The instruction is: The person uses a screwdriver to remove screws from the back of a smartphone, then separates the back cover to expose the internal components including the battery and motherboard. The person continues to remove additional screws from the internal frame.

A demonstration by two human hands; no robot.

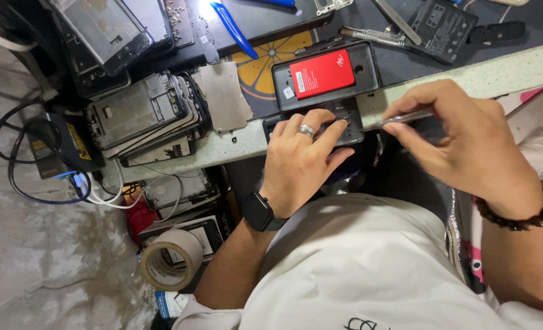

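- Head view, centre top: an opened dark phone (325,76) lies on the bench edge, with a red rectangular battery (321,74) bearing a small white label set in its back.
- Just below it, at frame centre, a smaller dark phone part (354,125) lies flat on the pale bench edge (503,70).
- Left hand (302,162), ringed and with a black wristwatch, rests on that part; its fingers (335,129) are spread and pressed down on it, the forefinger tip near the part's right end.
- Right hand (467,143), right of centre, pinches a thin metal tool (400,117) between thumb and forefinger; the tool's tip meets the part just beside the left forefinger.
- Upper left: a stack of stripped phone frames (143,116), with a grey metal plate (224,96) beside it.
- Top centre: a blue plastic pry tool (233,27).
- Upper right: a black battery (442,27) with pale print.
- Lower left: a roll of tan tape (171,260).
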